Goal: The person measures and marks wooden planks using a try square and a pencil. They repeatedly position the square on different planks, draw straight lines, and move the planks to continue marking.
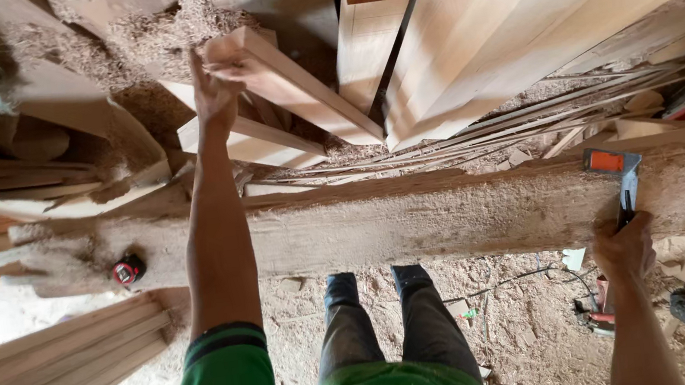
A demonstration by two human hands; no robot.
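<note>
Head view down over a rough sawdust-covered beam (415, 218) running 9 to 3 o'clock across the frame, person's legs behind it at 6.

Left hand (214, 91) reached far out toward 11 o'clock, touching the end of a pale planed wood block (286, 86); fingers (197, 66) partly extended upward against it, grip not clear, cannot tell if closed around it. More pale blocks just beside and under it.

Right hand (623, 247) at 4 o'clock, fingers wrapped tight around the dark handle of a try square (619, 176); its orange-marked head lies flat on top of the beam near the right end.

Small red and black tape measure (128, 270) sits on the beam's left end at 9 o'clock, well apart from both hands.

Stack of large light planks (512, 15) leaning at 1 o'clock. Bundle of planks (42, 369) at 8 o'clock. Sawdust floor (533, 326), wood offcuts at 4 o'clock.
</note>
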